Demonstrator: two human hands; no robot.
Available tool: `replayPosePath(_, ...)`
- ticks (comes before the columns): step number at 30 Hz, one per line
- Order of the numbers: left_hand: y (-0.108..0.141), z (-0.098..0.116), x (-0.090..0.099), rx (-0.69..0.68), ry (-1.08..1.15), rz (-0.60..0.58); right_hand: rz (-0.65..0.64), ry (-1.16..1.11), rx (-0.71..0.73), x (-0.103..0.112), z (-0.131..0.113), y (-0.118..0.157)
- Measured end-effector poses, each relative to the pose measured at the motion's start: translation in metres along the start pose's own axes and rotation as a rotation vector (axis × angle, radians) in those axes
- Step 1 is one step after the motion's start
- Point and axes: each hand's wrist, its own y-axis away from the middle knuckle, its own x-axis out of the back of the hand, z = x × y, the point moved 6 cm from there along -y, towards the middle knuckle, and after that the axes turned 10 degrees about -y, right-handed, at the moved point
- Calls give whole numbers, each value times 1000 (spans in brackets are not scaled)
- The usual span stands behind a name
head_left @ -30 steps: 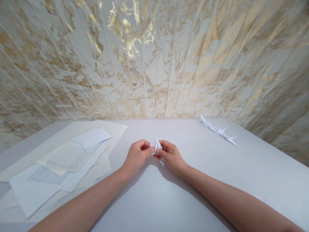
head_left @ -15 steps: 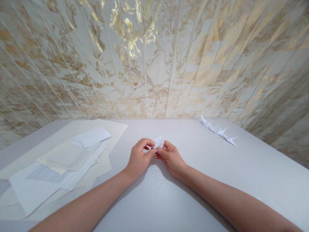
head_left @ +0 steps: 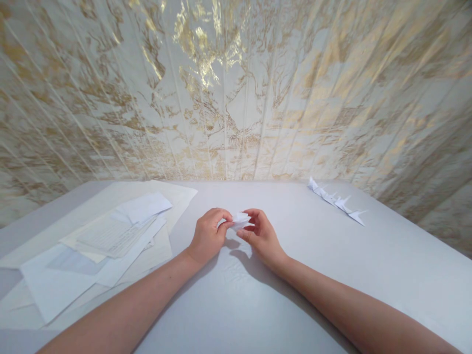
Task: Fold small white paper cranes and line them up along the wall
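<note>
Above the middle of the table, a small folded white paper piece (head_left: 241,220) with several pointed layers sits between my hands. My left hand (head_left: 209,236) pinches its left end between thumb and fingers. Around the right end, my right hand (head_left: 263,240) has thumb and fingers spread apart, the fingertips close to the paper's edges; whether they touch it I cannot tell. To the far right lies a row of several folded white paper figures (head_left: 337,202) with sharp points, away from both hands.
Loose papers (head_left: 106,236), some printed, lie in an overlapping pile on the left of the white table (head_left: 236,305). Behind the table's back edge hangs a white curtain (head_left: 236,98) with a gold pattern.
My right hand has loosened from its pinch, its thumb and fingers spreading around the paper. The paper has turned, and its points now face right. My left hand still pinches it.
</note>
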Motion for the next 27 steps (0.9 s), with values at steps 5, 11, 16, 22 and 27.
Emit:
replayPosePath(5,-1,5,-3,-84,-12,-96,-91,430,459,1,-31,1)
replayPosePath(11,4,-3,-11,154,213,-126,-169,515,542,-2,-34,1)
replayPosePath(16,10,-18,-29,446,533,-217,-144,494,553,-1,-35,2)
replayPosePath(22,16,-10,-43,709,1041,-514,-223,494,529,0,-33,-1)
replayPosePath(27,14,-12,-41,816,1218,-432,-247,508,477,3,-34,-2)
